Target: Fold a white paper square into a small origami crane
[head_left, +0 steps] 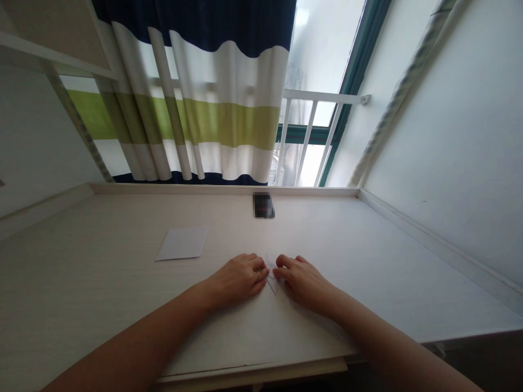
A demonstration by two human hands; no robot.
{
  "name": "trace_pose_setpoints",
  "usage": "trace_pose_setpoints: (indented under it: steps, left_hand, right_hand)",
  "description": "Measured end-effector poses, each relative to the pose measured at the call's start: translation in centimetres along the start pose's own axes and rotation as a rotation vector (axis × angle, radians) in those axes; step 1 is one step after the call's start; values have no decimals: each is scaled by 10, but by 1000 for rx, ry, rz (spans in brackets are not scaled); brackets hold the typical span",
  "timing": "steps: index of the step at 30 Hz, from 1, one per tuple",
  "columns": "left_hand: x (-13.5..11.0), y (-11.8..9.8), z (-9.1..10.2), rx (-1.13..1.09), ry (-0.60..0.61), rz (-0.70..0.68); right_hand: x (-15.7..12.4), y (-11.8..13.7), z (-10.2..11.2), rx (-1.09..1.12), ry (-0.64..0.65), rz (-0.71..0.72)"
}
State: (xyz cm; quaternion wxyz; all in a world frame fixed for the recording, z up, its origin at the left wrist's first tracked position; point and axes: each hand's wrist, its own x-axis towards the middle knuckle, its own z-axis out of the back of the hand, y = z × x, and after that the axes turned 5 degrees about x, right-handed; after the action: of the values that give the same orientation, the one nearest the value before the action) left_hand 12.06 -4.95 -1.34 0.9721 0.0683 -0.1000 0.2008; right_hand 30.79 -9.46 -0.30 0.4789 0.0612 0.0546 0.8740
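A small folded piece of white paper (271, 283) lies on the pale table between my two hands, its pointed ends showing above and below the fingers. My left hand (245, 276) closes on its left side, fingers bent and pressed together, a ring on one finger. From the right, my right hand (300, 279) grips the paper's other side with curled fingers. Both hands rest low against the tabletop. The fingers cover much of the paper, so its full folded shape is hidden.
A flat white sheet of paper (182, 243) lies to the left on the table (122, 305). A dark, pixelated item (263, 205) sits near the back ledge. Behind stand a striped curtain (229, 125) and a white railing (314, 98) at the window. The table's front edge is near my forearms.
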Motion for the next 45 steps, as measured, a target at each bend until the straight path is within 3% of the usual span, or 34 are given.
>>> trace_pose_setpoints:
  steps: [7,15,31,40,45]
  left_hand:
    - [10,-13,-2,59,19,30]
    - [6,-7,-2,64,15,24]
    - [-1,2,-6,-2,-23,-20]
    - [-3,8,-6,-116,-40,-21]
    - [-1,5,-5,-80,-26,-12]
  right_hand:
    - [3,3,-3,-32,11,10]
    - [-1,1,-7,110,-50,-107]
    - [-4,-5,-7,310,-116,-34]
    - [-1,-8,-7,202,-82,-40]
    - [4,-10,6,88,64,65]
